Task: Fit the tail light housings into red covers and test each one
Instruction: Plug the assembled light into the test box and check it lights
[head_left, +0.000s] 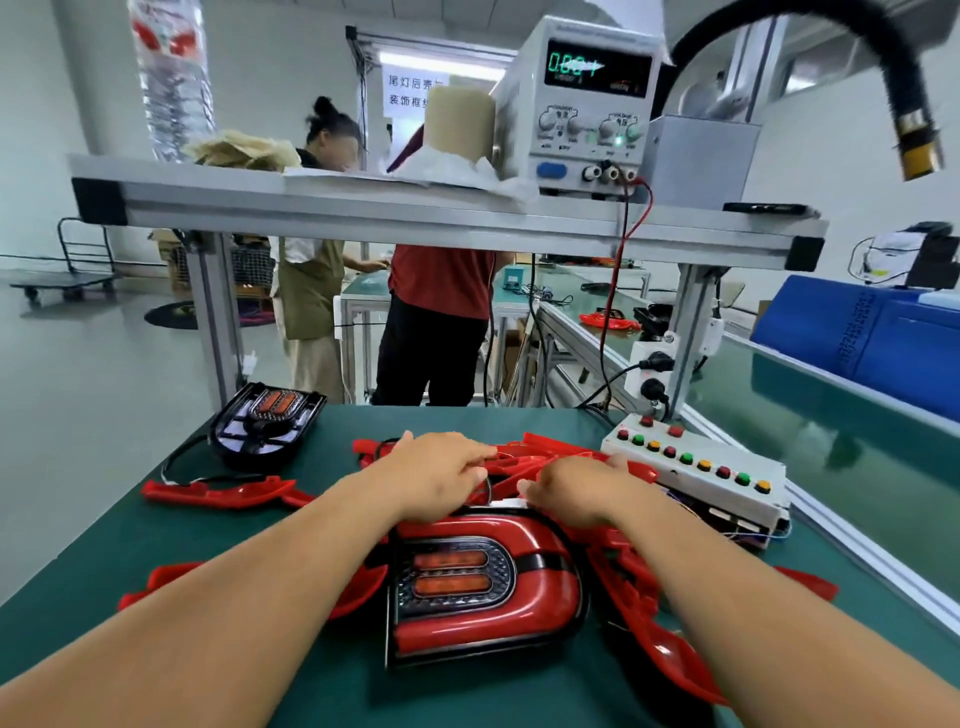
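Note:
A tail light housing fitted in a glossy red cover (483, 587) lies on the green mat in front of me. At its far edge, my left hand (441, 478) curls over the black wire (488, 491), and my right hand (576, 491) pinches the white connector (511, 503) at the wire's end. The fingertips of both hands are partly hidden. A bare black housing (267, 421) with orange lenses sits at the far left. Loose red covers lie at the left (218, 491), behind my hands (550, 449) and along the right (644, 613).
A white test box (696, 467) with red, green and yellow buttons stands at the right. On the aluminium shelf (363, 208) above sits a power supply (587, 104) with red and black leads hanging down. Two people work at a bench beyond. A blue crate (872, 343) is far right.

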